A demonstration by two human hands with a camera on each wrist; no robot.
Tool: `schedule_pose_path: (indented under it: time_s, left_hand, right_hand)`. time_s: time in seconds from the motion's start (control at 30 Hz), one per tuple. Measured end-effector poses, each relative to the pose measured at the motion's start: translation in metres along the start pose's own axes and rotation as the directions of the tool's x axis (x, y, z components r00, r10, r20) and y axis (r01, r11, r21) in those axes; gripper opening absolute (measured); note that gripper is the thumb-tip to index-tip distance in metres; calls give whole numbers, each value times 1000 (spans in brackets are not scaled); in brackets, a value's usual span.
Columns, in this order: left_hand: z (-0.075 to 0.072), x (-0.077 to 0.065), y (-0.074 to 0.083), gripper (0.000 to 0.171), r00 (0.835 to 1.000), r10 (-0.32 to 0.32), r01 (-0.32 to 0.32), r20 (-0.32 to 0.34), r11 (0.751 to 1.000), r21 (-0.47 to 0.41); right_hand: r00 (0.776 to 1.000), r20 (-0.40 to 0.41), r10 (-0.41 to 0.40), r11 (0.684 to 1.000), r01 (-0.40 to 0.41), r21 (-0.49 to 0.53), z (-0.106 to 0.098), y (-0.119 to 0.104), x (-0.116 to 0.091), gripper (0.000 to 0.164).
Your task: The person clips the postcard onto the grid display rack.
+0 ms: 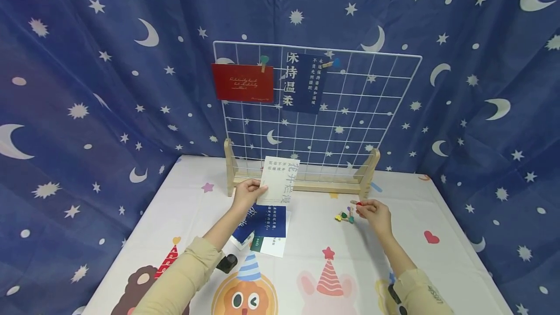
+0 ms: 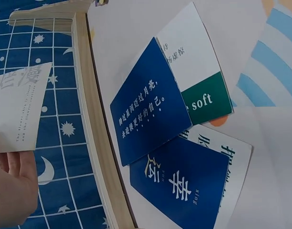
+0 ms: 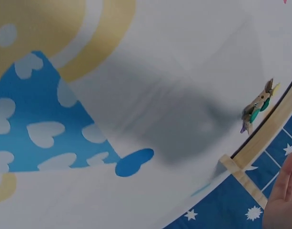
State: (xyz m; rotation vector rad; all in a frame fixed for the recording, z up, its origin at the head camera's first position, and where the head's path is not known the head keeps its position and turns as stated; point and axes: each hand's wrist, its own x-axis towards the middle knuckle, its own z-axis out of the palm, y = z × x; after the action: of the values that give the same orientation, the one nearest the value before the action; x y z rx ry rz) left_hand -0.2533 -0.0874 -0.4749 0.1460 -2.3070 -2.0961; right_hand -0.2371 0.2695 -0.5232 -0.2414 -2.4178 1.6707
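Note:
My left hand (image 1: 247, 194) pinches a white card (image 1: 277, 179) with grey Chinese characters, held upright in front of the grid's lower part. In the left wrist view the card's corner and curled fingers (image 2: 23, 167) show at the left edge. My right hand (image 1: 377, 215) pinches a small wooden clothespin with a red top (image 1: 358, 203). Just left of that hand lies a small pile of clothespins (image 1: 344, 217) with coloured tops. Only part of the right hand appears in the right wrist view, where its clothespin is out of sight.
A white wire grid (image 1: 350, 106) stands in a wooden base (image 1: 325, 187). A red card (image 1: 243, 83) and a dark blue card (image 1: 304, 84) hang on it by clothespins. Blue, white and green cards (image 1: 264, 222) overlap on the patterned tablecloth (image 1: 192, 183) below my left hand.

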Motion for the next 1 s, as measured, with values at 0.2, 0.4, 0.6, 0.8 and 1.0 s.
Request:
schedule_pose_path:
  time_s: [0.2,0.4,0.6,0.8,1.0]
  left_hand:
    - [8,2,5,16,999,-34,34,-1,998,-55]
    - [15,2,13,17,999,-34,34,1,997,-72]
    - [20,4,22,17,1000,-11,12,10,993,-114]
    - [27,5,30,21,1000,-20,18,-22,998,-65]
    - [33,4,37,23,999,-31,28,-38,997,-66]
  right_hand:
    - [999,12,-53,999,53,-13,-1,-4,3,23]
    - [994,24,-104,995,104,-8,-4,-11,5,23]
    - [985,80,-150,988,151,-12,-4,-16,3,23]
    - [976,93,-196,977,203,-66,-6,-27,3,21]
    - [969,112,-221,967,232,-102,-15,-38,6,24]
